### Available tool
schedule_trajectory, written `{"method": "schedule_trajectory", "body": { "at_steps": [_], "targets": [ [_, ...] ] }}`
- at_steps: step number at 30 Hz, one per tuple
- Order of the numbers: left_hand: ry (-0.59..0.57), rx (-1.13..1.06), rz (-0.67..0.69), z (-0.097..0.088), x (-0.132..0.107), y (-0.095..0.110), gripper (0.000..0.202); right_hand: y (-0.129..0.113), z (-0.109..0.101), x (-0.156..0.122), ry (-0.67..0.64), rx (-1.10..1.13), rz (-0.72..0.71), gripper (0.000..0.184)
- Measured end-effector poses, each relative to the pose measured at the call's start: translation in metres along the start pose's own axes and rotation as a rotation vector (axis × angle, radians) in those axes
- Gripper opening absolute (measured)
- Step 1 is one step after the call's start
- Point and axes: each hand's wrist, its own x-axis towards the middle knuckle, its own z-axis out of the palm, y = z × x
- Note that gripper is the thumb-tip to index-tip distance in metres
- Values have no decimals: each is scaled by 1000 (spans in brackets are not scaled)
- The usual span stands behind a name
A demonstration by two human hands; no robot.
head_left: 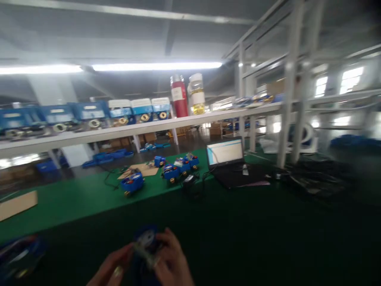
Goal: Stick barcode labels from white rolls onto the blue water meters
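At the bottom edge of the head view both my hands hold one blue device (145, 238) with a pale round face, blurred by motion. My left hand (111, 270) grips its left side with fingers curled. My right hand (172, 262) wraps round its right side. They hover over the dark near part of the green table (74, 198). Further back lie several similar blue devices with brass fittings (132, 183), (178, 167).
An open laptop (228, 159) with a lit screen stands at mid-right, with cables (312, 178) beside it. Cardboard pieces (18, 204) lie at left. A white shelf (149, 127) carries blue boxed units, a red cylinder (178, 97) and a jug of yellow liquid (197, 95). White posts (287, 99) rise at right.
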Motion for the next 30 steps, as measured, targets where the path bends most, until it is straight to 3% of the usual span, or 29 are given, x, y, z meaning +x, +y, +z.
{"method": "schedule_trajectory", "body": {
  "at_steps": [2,4,8,15,24,27,30],
  "targets": [
    [-63,-28,-157,-19,-12,7,34,-16,-25,9,-114,132,167,53],
    [-91,-58,-259,-30,-19,10,32,-19,-38,21,-259,164,287,57],
    [-49,-60,-325,-28,-25,10,30,-17,-45,26,-393,145,392,57],
    [-16,-67,-351,-22,-31,15,29,-19,-49,21,-393,70,289,51],
    [7,-70,-402,-20,-36,16,33,-12,-47,17,-434,281,392,51],
    [31,-116,-454,-20,-43,16,37,-16,-49,14,-422,239,293,42],
    [37,-172,-499,-20,-54,12,41,-22,-55,11,-410,97,68,25]
  ]
}}
